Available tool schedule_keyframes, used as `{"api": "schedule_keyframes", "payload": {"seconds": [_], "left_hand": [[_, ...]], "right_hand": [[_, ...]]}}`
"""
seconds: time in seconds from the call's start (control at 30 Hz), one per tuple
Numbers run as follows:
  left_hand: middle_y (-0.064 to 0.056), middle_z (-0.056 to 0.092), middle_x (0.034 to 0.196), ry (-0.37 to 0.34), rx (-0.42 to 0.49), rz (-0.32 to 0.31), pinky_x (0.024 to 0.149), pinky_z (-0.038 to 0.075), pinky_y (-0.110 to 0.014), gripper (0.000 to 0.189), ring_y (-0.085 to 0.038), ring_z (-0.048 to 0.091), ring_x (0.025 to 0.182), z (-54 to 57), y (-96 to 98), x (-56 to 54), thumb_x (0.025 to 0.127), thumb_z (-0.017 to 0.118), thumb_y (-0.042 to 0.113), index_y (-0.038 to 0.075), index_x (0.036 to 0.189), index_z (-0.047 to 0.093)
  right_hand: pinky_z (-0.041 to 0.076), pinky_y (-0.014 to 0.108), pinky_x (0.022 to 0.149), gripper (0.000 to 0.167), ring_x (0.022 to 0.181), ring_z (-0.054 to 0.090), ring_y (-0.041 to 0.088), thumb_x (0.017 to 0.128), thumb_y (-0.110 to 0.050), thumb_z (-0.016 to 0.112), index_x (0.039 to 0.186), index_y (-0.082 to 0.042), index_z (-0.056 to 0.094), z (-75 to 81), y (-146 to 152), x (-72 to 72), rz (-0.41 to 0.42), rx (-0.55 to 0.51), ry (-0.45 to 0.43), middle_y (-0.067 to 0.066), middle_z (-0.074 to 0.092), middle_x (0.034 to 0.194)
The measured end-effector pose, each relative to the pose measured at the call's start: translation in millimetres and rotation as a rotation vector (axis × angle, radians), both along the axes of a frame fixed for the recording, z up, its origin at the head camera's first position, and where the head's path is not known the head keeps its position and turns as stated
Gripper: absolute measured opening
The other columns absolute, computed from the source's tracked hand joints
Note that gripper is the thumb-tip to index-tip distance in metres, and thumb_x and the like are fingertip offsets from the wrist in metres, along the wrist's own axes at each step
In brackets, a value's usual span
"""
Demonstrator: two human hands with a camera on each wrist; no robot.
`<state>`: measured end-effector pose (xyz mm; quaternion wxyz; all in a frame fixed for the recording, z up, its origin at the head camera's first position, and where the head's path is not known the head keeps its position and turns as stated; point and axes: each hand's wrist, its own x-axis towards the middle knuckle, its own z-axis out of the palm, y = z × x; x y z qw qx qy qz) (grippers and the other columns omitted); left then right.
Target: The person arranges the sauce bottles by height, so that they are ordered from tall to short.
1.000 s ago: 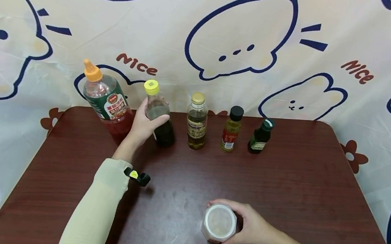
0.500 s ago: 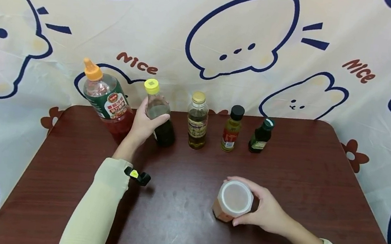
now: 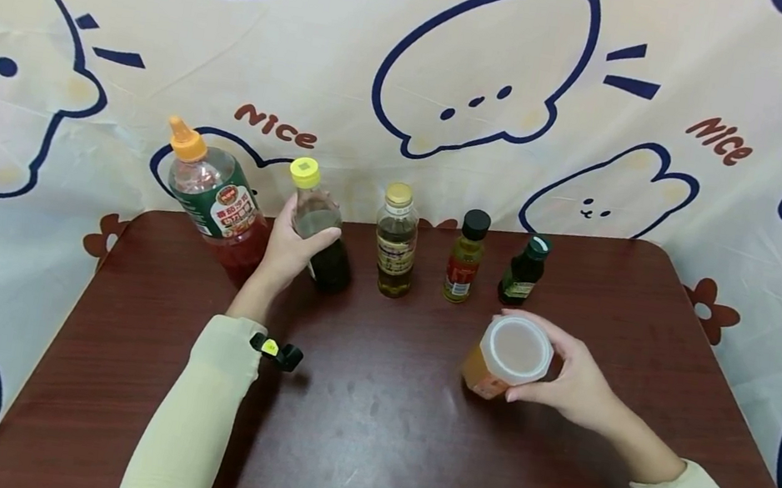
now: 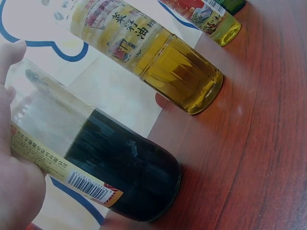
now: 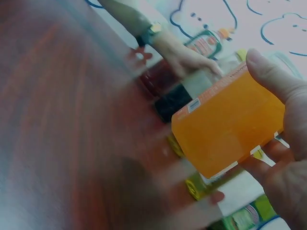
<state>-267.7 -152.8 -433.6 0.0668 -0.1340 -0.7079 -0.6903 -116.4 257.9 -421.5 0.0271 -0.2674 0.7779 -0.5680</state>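
Note:
My left hand [image 3: 286,252] grips a clear bottle [image 3: 330,260] of dark liquid with a yellow cap, which stands upright at the back of the table. The left wrist view shows that bottle's barcode label [image 4: 91,186] beside the palm. With thumb and fingers around its sides, my right hand [image 3: 577,383] holds a jar [image 3: 486,370] with a pale translucent lid and orange contents. In the right wrist view the jar [image 5: 228,127] is raised off the table. Just behind it are a small dark green bottle [image 3: 521,274] and a black-capped bottle [image 3: 463,263].
A large bottle of red sauce [image 3: 225,207] with an orange nozzle stands left of my left hand. A yellow-capped oil bottle [image 3: 394,249] stands to its right. The brown table [image 3: 361,442] meets a printed cloth [image 3: 297,61] behind.
My right hand has carried the jar to the right and toward the back of the table, near the small bottles. My left hand stays on its bottle.

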Motion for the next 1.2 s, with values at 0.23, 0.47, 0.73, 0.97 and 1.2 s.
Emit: {"api": "schedule_keyframes", "payload": {"seconds": [0.23, 0.47, 0.73, 0.97, 1.2], "left_hand": [[-0.006, 0.061, 0.128, -0.009, -0.007, -0.003, 0.107, 0.04, -0.04, 0.052, -0.02, 0.053, 0.119, 0.5, 0.7, -1.1, 0.093, 0.072, 0.005, 0.011, 0.139, 0.049], [-0.005, 0.061, 0.127, 0.002, 0.001, -0.004, 0.106, 0.04, -0.039, 0.053, -0.02, 0.053, 0.118, 1.3, 1.1, -1.0, 0.092, 0.071, 0.003, 0.009, 0.139, 0.048], [-0.006, 0.062, 0.126, 0.009, -0.001, 0.001, 0.106, 0.04, -0.038, 0.05, -0.019, 0.053, 0.118, 2.9, 1.2, 0.1, 0.092, 0.072, 0.003, 0.01, 0.137, 0.05], [-0.005, 0.061, 0.126, 0.002, -0.007, 0.008, 0.106, 0.04, -0.039, 0.052, -0.019, 0.054, 0.118, 1.4, 0.1, 0.1, 0.092, 0.072, 0.003, 0.01, 0.138, 0.049], [0.001, 0.061, 0.124, -0.008, -0.006, 0.008, 0.107, 0.039, -0.04, 0.054, -0.019, 0.053, 0.119, 0.6, 0.1, 0.7, 0.092, 0.072, 0.003, 0.01, 0.139, 0.048]], "right_hand": [[0.033, 0.017, 0.107, 0.088, 0.128, 0.052, 0.009, 0.07, 0.014, 0.086, 0.148, -0.002, 0.048, 7.1, 24.4, -14.9, -0.08, 0.031, -0.003, -0.005, 0.059, 0.141], [0.036, 0.015, 0.104, 0.085, 0.125, 0.052, 0.008, 0.075, 0.013, 0.083, 0.15, -0.003, 0.046, 13.5, 45.9, -29.8, -0.128, 0.061, -0.016, -0.009, 0.058, 0.141], [0.037, 0.018, 0.101, 0.082, 0.123, 0.051, 0.009, 0.078, 0.009, 0.082, 0.15, -0.008, 0.048, 18.6, 64.4, -43.5, -0.183, 0.131, -0.053, -0.012, 0.059, 0.138], [0.039, 0.016, 0.098, 0.081, 0.122, 0.051, 0.01, 0.078, 0.009, 0.081, 0.15, -0.009, 0.048, 19.6, 80.2, -57.1, -0.202, 0.16, -0.066, -0.011, 0.059, 0.137], [0.04, 0.025, 0.096, 0.078, 0.118, 0.049, 0.007, 0.083, 0.001, 0.081, 0.151, -0.012, 0.045, 18.6, 98.2, -71.4, -0.267, 0.229, -0.115, -0.016, 0.056, 0.132]]}}
